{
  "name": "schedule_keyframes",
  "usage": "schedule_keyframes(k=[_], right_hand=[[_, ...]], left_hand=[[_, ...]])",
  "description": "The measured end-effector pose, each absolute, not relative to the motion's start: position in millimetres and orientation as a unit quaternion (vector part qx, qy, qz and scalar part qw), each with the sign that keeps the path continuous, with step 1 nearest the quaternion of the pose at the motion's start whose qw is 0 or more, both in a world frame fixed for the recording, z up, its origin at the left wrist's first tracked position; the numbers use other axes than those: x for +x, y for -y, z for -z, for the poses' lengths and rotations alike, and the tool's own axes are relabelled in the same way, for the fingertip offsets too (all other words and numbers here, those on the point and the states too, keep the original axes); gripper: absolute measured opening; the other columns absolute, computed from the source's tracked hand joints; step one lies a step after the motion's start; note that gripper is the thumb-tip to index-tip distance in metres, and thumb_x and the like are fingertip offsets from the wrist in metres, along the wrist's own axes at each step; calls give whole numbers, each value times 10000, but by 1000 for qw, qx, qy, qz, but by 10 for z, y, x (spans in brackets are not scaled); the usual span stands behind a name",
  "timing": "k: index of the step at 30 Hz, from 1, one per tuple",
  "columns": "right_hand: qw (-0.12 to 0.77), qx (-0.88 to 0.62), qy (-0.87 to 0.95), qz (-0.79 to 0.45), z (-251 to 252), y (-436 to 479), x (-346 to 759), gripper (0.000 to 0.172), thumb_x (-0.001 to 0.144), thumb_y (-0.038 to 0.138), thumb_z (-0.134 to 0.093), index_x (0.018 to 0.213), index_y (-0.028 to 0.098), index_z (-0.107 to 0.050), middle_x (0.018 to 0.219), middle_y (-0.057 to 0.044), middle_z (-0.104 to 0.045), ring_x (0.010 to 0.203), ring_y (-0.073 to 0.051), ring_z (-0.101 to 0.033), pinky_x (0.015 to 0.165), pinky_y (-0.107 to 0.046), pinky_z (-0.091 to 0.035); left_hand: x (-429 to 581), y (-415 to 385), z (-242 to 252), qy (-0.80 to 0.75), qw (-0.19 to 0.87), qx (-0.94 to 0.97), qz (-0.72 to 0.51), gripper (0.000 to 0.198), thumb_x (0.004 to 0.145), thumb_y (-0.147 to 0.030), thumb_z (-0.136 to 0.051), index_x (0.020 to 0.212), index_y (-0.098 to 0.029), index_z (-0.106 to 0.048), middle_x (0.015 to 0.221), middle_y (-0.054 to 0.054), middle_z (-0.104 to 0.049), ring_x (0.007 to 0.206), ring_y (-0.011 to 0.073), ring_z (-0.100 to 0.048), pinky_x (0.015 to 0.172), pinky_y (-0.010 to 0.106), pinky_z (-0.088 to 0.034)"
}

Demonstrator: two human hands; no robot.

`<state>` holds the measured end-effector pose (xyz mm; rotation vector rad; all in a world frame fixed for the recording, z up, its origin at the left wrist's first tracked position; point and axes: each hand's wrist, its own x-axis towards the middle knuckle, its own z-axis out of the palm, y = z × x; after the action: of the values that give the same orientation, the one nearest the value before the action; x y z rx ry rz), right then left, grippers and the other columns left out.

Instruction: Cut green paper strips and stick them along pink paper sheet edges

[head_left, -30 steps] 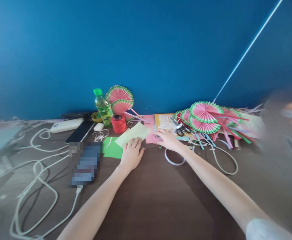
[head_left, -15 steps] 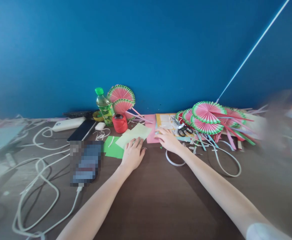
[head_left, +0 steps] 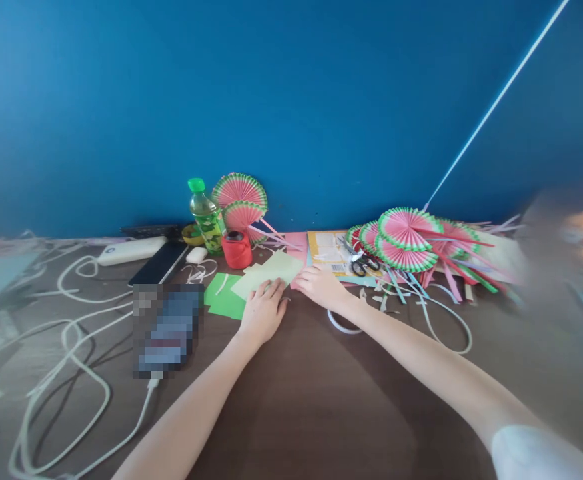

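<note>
My left hand (head_left: 262, 308) lies flat with fingers stretched out on the near edge of a pale yellow sheet of paper (head_left: 271, 271). A green sheet (head_left: 224, 298) lies beneath and to the left of it. My right hand (head_left: 321, 287) rests with fingers loosely curled on a pink sheet (head_left: 297, 248), right beside the yellow sheet's right corner. I cannot make out anything gripped in it.
A pile of pink-and-green paper fans (head_left: 411, 239) with loose paper strips lies at right, with scissors (head_left: 362, 265) beside it. Two fans (head_left: 240, 200), a green-capped bottle (head_left: 204, 217) and a red tape roll (head_left: 236, 249) stand by the blue wall. A phone (head_left: 168, 327), cables (head_left: 71, 353) and a power bank (head_left: 131, 251) are at left.
My right hand has slid left, off the scrap area and onto the pink sheet, closer to my left hand. The left hand stays on the yellow sheet.
</note>
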<state>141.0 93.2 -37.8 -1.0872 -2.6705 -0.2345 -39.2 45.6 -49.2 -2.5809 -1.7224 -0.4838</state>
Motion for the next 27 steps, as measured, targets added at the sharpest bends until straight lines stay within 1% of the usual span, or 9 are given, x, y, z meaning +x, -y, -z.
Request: schedule_keyframes(k=[2, 5, 8, 10, 13, 16, 21, 24, 27], right_hand=[[102, -393, 910, 84, 374, -907, 1369, 241, 880, 147, -432, 872, 129, -672, 877, -85, -685, 887, -180, -564, 795, -316, -335], [102, -438, 889, 86, 358, -857, 1307, 254, 862, 106, -411, 832, 105, -664, 821, -105, -680, 851, -199, -571, 760, -326, -337], [110, -488, 862, 80, 297, -805, 1264, 273, 874, 126, -381, 847, 105, -652, 844, -122, -678, 885, -222, -571, 746, -335, -341], [112, -514, 848, 67, 232, -776, 1255, 262, 873, 151, -395, 830, 129, -652, 836, -108, -681, 899, -223, -574, 744, -325, -348], [118, -559, 820, 40, 134, -753, 1271, 252, 876, 215, -413, 826, 173, -656, 813, -85, -686, 829, -213, -600, 687, -302, -366], [131, -596, 792, 8, 69, -746, 1309, 281, 894, 258, -375, 898, 211, -653, 843, -70, -694, 769, -208, -619, 623, -288, -370], [156, -610, 776, -42, 35, -745, 1382, 301, 905, 254, -335, 980, 242, -627, 946, -40, -689, 847, -193, -621, 654, -269, -386], [168, -614, 769, -63, 53, -769, 1425, 281, 897, 234, -341, 965, 224, -613, 932, -40, -683, 837, -183, -618, 648, -256, -385], [178, -614, 765, -77, 85, -803, 1457, 275, 892, 200, -329, 963, 213, -594, 924, -38, -679, 837, -170, -614, 652, -244, -384]], left_hand=[[-387, -456, 481, 551, 23, -824, 134, 413, 891, -296, -349, 1275, -197, -465, 1344, 35, -473, 1218, 247, -405, 920, 424, -385], [-382, -462, 477, 552, 32, -824, 124, 421, 891, -303, -355, 1286, -197, -454, 1343, 38, -475, 1219, 242, -408, 922, 412, -389], [-383, -463, 482, 553, 31, -823, 128, 428, 893, -313, -354, 1292, -189, -449, 1344, 37, -474, 1220, 245, -405, 930, 411, -383], [-386, -461, 487, 550, 32, -824, 134, 436, 895, -318, -348, 1297, -177, -442, 1349, 35, -468, 1220, 247, -402, 938, 410, -375], [-393, -457, 490, 546, 31, -826, 138, 444, 898, -322, -341, 1303, -164, -432, 1354, 33, -462, 1220, 249, -396, 950, 411, -364], [-397, -459, 490, 545, 25, -827, 137, 447, 896, -320, -348, 1307, -161, -422, 1355, 37, -460, 1218, 251, -397, 947, 416, -365], [-389, -487, 462, 546, 10, -825, 144, 439, 881, -308, -389, 1292, -161, -431, 1345, 45, -471, 1210, 257, -407, 938, 426, -373], [-382, -510, 401, 555, -11, -816, 161, 408, 869, -273, -413, 1255, -153, -462, 1310, 69, -505, 1177, 250, -447, 928, 414, -384], [-394, -531, 323, 560, -26, -805, 194, 342, 861, -221, -413, 1180, -150, -515, 1237, 78, -562, 1134, 235, -487, 923, 393, -388]])
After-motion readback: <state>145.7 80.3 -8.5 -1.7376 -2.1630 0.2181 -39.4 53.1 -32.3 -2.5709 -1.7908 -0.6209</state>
